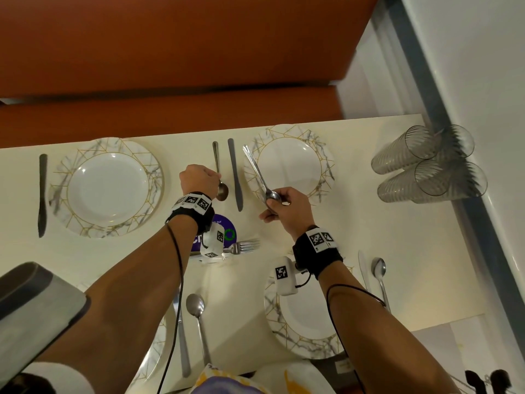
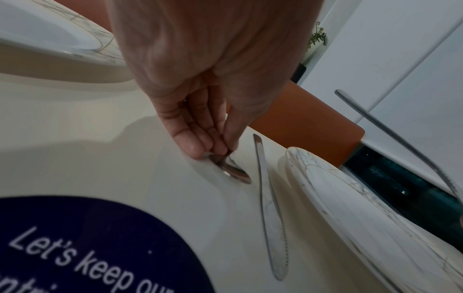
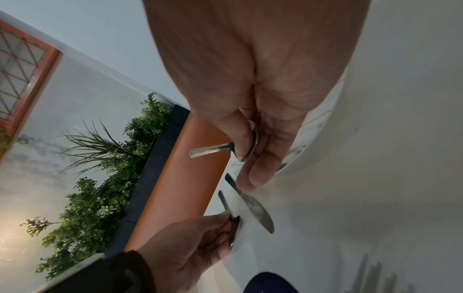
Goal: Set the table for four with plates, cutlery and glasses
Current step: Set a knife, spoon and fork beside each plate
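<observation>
Between far plates — left hand pinches lying spoon (beside knife); right hand grips raised spoon.

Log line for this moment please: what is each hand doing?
left hand: setting steel spoon beside table knife | right hand: holding second steel spoon by bowl over marble-patterned plate | glasses: unplaced

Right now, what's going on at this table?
A person is setting a table for four. The left hand pinches a spoon that lies on the table beside a knife, between the two far plates. The right hand holds a second spoon by its bowl above the rim of the far right plate. All four plates are out. The forks lie in the middle, and the glasses stand grouped at the right edge, not yet handed out.
</observation>
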`<action>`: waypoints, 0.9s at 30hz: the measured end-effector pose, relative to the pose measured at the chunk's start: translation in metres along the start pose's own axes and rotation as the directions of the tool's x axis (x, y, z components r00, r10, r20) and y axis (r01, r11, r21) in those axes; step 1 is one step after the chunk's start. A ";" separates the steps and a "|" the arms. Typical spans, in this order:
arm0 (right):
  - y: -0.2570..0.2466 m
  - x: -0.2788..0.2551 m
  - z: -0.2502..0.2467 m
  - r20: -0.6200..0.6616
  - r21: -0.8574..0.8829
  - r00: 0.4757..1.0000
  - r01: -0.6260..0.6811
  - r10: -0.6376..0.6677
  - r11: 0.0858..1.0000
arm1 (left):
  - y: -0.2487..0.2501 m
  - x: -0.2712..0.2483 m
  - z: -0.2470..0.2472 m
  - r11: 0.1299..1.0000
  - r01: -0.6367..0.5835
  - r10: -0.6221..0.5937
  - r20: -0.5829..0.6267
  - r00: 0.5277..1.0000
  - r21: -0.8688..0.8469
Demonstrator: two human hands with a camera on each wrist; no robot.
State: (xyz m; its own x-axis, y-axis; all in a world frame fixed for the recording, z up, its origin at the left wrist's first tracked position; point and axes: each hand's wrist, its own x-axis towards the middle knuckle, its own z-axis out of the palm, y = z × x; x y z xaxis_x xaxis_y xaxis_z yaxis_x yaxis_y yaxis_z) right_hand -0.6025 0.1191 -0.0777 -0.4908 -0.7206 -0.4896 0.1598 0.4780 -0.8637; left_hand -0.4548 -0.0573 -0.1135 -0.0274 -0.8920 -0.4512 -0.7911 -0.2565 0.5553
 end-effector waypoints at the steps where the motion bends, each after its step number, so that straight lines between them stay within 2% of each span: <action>1: 0.000 0.000 0.000 0.001 -0.003 1.000 0.001 -0.001 1.000 | 0.000 -0.001 0.000 1.000 -0.002 0.002 0.001 1.000 -0.006; 7: -0.005 -0.002 0.004 0.003 0.005 1.000 -0.021 0.021 1.000 | -0.006 -0.014 -0.010 0.996 -0.018 0.014 -0.054 0.998 -0.091; 9: -0.011 -0.003 0.011 0.021 0.006 1.000 -0.023 0.023 1.000 | -0.010 -0.022 -0.022 0.991 -0.065 0.054 -0.096 0.994 -0.115; 11: -0.019 -0.003 0.026 0.036 -0.015 0.999 -0.005 0.006 1.000 | -0.015 -0.030 -0.034 0.980 -0.158 0.145 -0.109 0.983 -0.120; 15: -0.031 -0.009 0.078 0.046 -0.098 0.997 0.070 -0.065 0.993 | -0.024 -0.046 -0.060 0.912 -0.304 0.299 -0.061 0.952 -0.274; 18: -0.039 -0.021 0.122 0.068 -0.095 0.992 0.113 -0.106 0.989 | -0.036 -0.057 -0.083 0.854 -0.374 0.371 -0.080 0.925 -0.362; 22: -0.046 -0.043 0.179 0.094 -0.068 0.989 0.124 -0.118 0.990 | -0.071 -0.062 -0.121 0.801 -0.403 0.377 -0.149 0.914 -0.443; 27: -0.050 -0.078 0.257 0.114 -0.029 0.984 0.143 -0.139 0.989 | -0.130 -0.055 -0.187 0.735 -0.369 0.356 -0.139 0.924 -0.570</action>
State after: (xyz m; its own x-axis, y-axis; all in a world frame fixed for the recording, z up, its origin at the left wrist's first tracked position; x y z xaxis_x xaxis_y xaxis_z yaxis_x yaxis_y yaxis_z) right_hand -0.3520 0.0225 -0.0269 -0.4071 -0.8326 -0.3755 0.0627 0.3847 -0.9209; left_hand -0.2367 -0.0440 -0.0301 -0.2225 -0.9672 -0.1223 -0.2231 -0.0716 0.9722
